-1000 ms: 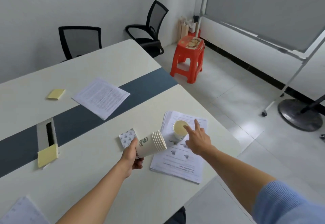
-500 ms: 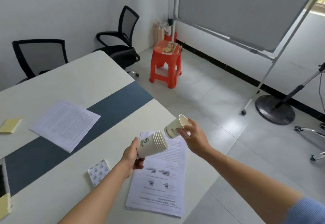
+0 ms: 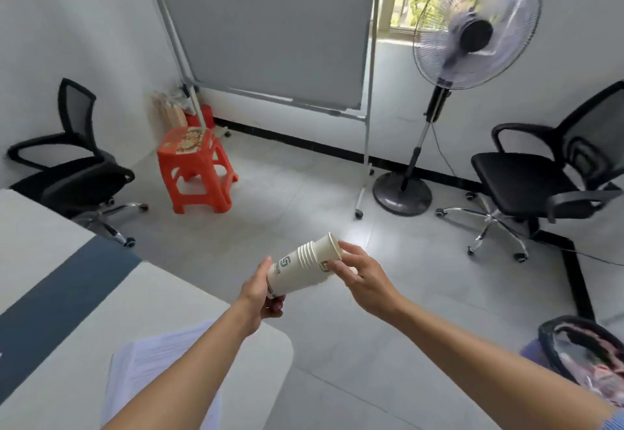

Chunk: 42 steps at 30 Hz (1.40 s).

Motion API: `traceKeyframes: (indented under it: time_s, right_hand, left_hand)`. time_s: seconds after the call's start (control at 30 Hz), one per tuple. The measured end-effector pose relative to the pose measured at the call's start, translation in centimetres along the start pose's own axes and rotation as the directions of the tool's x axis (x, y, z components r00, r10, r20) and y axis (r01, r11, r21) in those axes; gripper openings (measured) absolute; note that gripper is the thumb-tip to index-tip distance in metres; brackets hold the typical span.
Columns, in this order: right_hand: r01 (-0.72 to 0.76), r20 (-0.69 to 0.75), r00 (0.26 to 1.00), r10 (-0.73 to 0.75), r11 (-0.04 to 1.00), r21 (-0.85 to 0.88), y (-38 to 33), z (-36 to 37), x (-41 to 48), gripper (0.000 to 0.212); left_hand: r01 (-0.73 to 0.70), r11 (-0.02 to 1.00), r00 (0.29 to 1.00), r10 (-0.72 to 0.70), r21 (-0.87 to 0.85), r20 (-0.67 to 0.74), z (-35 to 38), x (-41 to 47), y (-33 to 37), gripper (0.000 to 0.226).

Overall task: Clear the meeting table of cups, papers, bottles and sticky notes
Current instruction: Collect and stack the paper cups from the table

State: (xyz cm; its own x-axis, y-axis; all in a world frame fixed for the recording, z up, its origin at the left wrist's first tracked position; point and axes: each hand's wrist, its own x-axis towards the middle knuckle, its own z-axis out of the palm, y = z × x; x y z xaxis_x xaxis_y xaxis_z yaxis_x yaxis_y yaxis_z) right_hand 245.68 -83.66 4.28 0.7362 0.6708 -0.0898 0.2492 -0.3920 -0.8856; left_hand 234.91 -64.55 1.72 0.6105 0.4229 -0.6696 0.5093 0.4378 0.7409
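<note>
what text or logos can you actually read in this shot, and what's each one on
"5" (might be an "S"): green logo on the side of the paper cup stack, and seen again in part on the innermost cup.
Small print under that logo: too small to read.
Printed papers: lines of text, too blurred to read.
Orange stool: a picture on the seat, no legible words.
</note>
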Motion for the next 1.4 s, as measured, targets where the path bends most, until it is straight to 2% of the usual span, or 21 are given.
traceKeyframes:
  time_s: [0.17,0.27,0.33,0.43,0.6,0.7,0.77,0.9,1.07,1.27,1.4]
  right_hand:
    - [-0.099,-0.063,0.992,0.109,0.985,0.144,4.8,-8.6,-3.0,0.024]
    - [-0.191,-0.231,0.935,0.268,0.932,0.307,8.8,-15.7,-6.1,0.037]
    - [-0.233,-0.259,0.897,0.357,0.882,0.409,10.7,-19.3,-7.6,0.037]
    - [-0.298,-0.305,0.834,0.459,0.840,0.453,14.4,-25.2,-10.6,0.041]
    - [-0.417,-0.291,0.766,0.573,0.788,0.454,20.6,-32.0,-14.9,0.040]
    - [-0.494,-0.324,0.716,0.619,0.776,0.392,25.3,-36.7,-16.6,0.052]
    - [-0.526,-0.340,0.698,0.630,0.773,0.354,26.6,-38.3,-16.9,0.053]
    - [-0.544,-0.398,0.634,0.664,0.748,0.381,33.4,-46.1,-18.0,0.039]
    - [-0.596,-0.433,0.575,0.694,0.718,0.359,40.3,-54.1,-19.1,0.028]
    - [-0.726,-0.399,0.400,0.825,0.551,0.412,49.3,-58.9,-22.5,0.021]
    - [-0.800,-0.322,0.286,0.902,0.410,0.438,58.0,-60.9,-24.7,0.020]
  left_hand:
    - [-0.045,0.987,0.991,0.025,0.153,0.132,13.1,1.6,1.0,0.058]
    - [-0.038,0.957,0.972,-0.031,0.287,0.233,22.4,2.0,0.2,0.053]
    - [-0.047,0.934,0.954,-0.063,0.353,0.293,25.9,2.2,-0.1,0.051]
    - [-0.077,0.868,0.903,-0.148,0.491,0.404,32.8,2.3,-0.7,0.051]
    - [-0.168,0.750,0.789,-0.286,0.640,0.543,45.9,2.4,-2.3,0.053]
    - [-0.197,0.702,0.767,-0.325,0.684,0.554,54.8,3.0,-4.0,0.058]
    - [-0.207,0.686,0.782,-0.313,0.698,0.539,57.4,3.2,-4.4,0.060]
    - [-0.247,0.625,0.736,-0.376,0.741,0.563,68.8,5.8,-6.2,0.059]
    - [-0.225,0.580,0.750,-0.410,0.783,0.519,80.9,8.9,-7.6,0.061]
    - [-0.213,0.477,0.758,-0.470,0.853,0.452,89.7,11.1,-11.4,0.046]
    - [-0.188,0.399,0.803,-0.463,0.898,0.374,93.1,14.2,-15.6,0.042]
